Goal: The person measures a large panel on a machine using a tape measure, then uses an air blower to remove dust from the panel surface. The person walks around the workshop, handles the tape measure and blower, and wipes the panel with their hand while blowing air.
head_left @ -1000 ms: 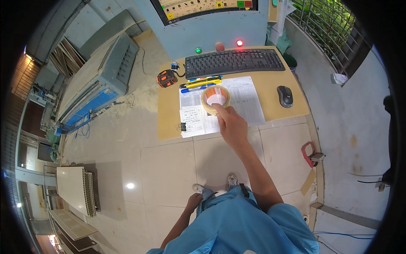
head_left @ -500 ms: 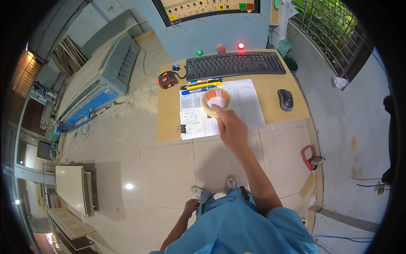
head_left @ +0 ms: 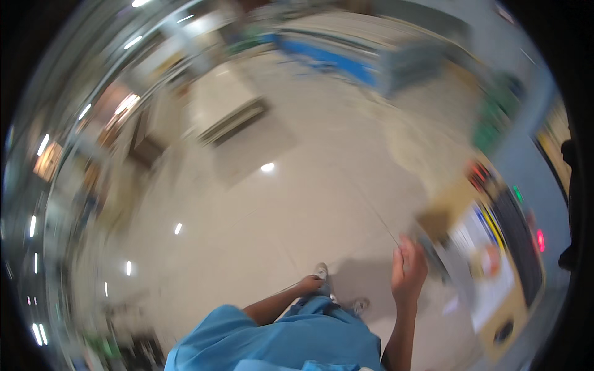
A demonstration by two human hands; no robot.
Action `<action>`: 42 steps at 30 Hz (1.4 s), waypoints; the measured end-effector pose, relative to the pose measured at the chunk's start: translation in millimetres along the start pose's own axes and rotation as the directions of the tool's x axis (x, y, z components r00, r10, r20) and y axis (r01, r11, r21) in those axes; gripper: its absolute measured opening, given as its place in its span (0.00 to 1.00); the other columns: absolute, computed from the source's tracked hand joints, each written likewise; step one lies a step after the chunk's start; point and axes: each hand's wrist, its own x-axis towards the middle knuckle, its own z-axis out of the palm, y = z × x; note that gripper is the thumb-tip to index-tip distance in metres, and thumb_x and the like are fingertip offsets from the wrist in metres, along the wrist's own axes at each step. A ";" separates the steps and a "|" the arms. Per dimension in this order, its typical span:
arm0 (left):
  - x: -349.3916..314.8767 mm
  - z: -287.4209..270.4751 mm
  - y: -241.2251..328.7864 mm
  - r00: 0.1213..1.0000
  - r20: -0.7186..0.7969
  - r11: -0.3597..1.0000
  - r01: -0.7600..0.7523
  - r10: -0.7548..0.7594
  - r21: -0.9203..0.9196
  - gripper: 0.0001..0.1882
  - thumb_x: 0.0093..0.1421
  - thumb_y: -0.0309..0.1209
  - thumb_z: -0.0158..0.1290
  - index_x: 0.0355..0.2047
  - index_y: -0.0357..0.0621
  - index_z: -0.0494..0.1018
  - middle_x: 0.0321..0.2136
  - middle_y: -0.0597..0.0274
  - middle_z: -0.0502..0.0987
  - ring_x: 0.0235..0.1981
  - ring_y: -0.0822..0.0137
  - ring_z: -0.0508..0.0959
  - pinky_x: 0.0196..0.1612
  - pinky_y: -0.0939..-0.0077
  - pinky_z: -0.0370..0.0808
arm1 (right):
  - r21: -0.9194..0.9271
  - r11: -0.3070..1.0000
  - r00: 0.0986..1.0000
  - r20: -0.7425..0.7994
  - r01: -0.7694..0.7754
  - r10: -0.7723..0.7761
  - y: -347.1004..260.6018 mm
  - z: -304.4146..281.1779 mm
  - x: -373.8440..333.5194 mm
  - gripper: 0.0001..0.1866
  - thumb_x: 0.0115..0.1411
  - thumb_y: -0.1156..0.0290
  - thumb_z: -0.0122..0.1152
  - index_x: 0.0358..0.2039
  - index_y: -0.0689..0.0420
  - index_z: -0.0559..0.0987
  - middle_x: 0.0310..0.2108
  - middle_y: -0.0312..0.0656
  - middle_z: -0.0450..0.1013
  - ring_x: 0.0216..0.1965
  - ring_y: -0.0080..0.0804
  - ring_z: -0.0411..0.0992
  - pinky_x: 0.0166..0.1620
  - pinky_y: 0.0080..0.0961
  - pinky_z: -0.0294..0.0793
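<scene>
Now my view has swung round, and from far off I see the desk (head_left: 455, 199) tipped over on the right side, when half a second ago it was straight ahead. Lots of things look smeary, so small bits are hard for me to see.

The right hand (head_left: 409, 269) has let go of the tape roll (head_left: 486, 262). Before, its fingers were on the roll; now the hand is up in the air, just left of the desk. Its fingers are loose and a little bent, with the thumb apart from them, and I see nothing in between.

The tape roll has stayed on the desk, flat on the papers (head_left: 495, 290). The pens (head_left: 492, 227) are next to it on the desk, and past them is the black keyboard (head_left: 516, 235). The mouse (head_left: 503, 332) is at the near end of the desk. The orange and black tape measure (head_left: 479, 176) is at the desk's far end, very blurry.

The left hand (head_left: 311, 284) is farther left of the desk, low in front of the body. I cannot tell if its fingers are closed or holding something. The stack of boards (head_left: 223, 99), well away from the desk, now shows higher up than before.
</scene>
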 end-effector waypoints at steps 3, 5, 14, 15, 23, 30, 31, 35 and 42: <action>-21.2 -8.9 -27.2 0.986 -0.165 1.000 -0.028 0.028 0.002 0.28 0.60 0.46 0.56 0.51 0.36 0.77 0.44 0.50 0.82 0.44 0.57 0.80 0.50 0.67 0.75 | 0.112 0.974 0.899 0.417 -0.197 0.133 15.4 87.5 -55.1 0.14 0.62 0.80 0.56 0.49 0.62 0.78 0.44 0.52 0.73 0.39 0.44 0.75 0.41 0.33 0.77; -33.4 -21.4 -53.7 0.978 -0.205 0.995 0.010 -0.030 -0.098 0.28 0.59 0.47 0.56 0.50 0.37 0.78 0.45 0.48 0.81 0.46 0.55 0.80 0.53 0.66 0.74 | 0.033 0.977 0.832 0.531 -0.209 0.160 50.8 154.7 -107.8 0.17 0.59 0.79 0.56 0.49 0.63 0.78 0.49 0.57 0.72 0.49 0.52 0.74 0.50 0.42 0.76; -90.9 -129.6 -221.7 0.907 -0.293 0.936 0.225 -0.303 -0.272 0.31 0.55 0.51 0.54 0.47 0.35 0.80 0.52 0.39 0.77 0.54 0.46 0.77 0.57 0.58 0.73 | -0.648 0.762 -0.035 0.762 -0.027 0.647 189.1 304.2 -224.5 0.27 0.51 0.57 0.70 0.48 0.59 0.78 0.48 0.54 0.76 0.50 0.50 0.74 0.55 0.41 0.73; -95.4 -145.5 -236.9 0.897 -0.335 0.941 0.204 -0.290 -0.268 0.31 0.56 0.50 0.54 0.50 0.36 0.78 0.51 0.41 0.78 0.49 0.47 0.80 0.51 0.55 0.77 | -0.687 0.720 -0.074 0.726 -0.096 0.684 184.8 328.6 -220.4 0.28 0.51 0.56 0.69 0.49 0.58 0.77 0.48 0.54 0.76 0.49 0.50 0.74 0.54 0.41 0.73; -88.1 -291.8 -269.9 0.903 -0.324 0.585 -0.105 -0.284 -0.804 0.30 0.60 0.51 0.55 0.54 0.43 0.74 0.40 0.56 0.78 0.34 0.65 0.80 0.31 0.69 0.77 | -0.676 0.488 -0.225 0.684 -0.552 0.694 79.7 551.3 -165.0 0.33 0.57 0.49 0.64 0.57 0.57 0.70 0.48 0.55 0.75 0.45 0.52 0.75 0.51 0.46 0.75; -79.0 -429.9 -328.3 0.838 -0.353 0.477 -0.130 -0.416 -0.869 0.28 0.62 0.53 0.54 0.53 0.44 0.73 0.39 0.60 0.78 0.37 0.67 0.79 0.34 0.69 0.77 | -0.765 0.179 -0.433 0.522 -0.619 0.735 14.9 732.1 -145.7 0.38 0.61 0.43 0.59 0.63 0.56 0.63 0.47 0.55 0.75 0.42 0.53 0.76 0.49 0.50 0.76; -85.0 -449.0 -346.7 0.818 -0.325 0.426 -0.110 -0.475 -0.898 0.28 0.62 0.53 0.53 0.52 0.44 0.73 0.40 0.60 0.79 0.38 0.66 0.80 0.35 0.67 0.78 | -0.761 0.163 -0.454 0.528 -0.627 0.718 5.8 761.8 -134.1 0.39 0.62 0.43 0.59 0.64 0.56 0.63 0.47 0.55 0.75 0.42 0.54 0.77 0.48 0.51 0.76; -132.6 -488.2 -417.1 0.680 -0.174 0.264 0.030 -0.712 -0.964 0.28 0.63 0.51 0.53 0.52 0.41 0.73 0.45 0.55 0.78 0.43 0.57 0.80 0.42 0.55 0.79 | -0.525 0.357 -0.362 0.826 -0.773 0.432 -66.0 935.4 -66.1 0.42 0.67 0.41 0.52 0.69 0.55 0.50 0.46 0.56 0.73 0.38 0.55 0.77 0.43 0.55 0.79; -166.4 -508.9 -493.9 0.524 0.150 -0.311 -0.235 -0.838 -0.921 0.26 0.63 0.50 0.55 0.52 0.43 0.73 0.46 0.54 0.77 0.43 0.59 0.78 0.42 0.58 0.78 | -0.197 0.825 -0.170 0.978 -0.530 0.124 -341.1 1282.2 4.6 0.35 0.66 0.47 0.53 0.64 0.58 0.62 0.52 0.54 0.71 0.43 0.45 0.75 0.43 0.40 0.79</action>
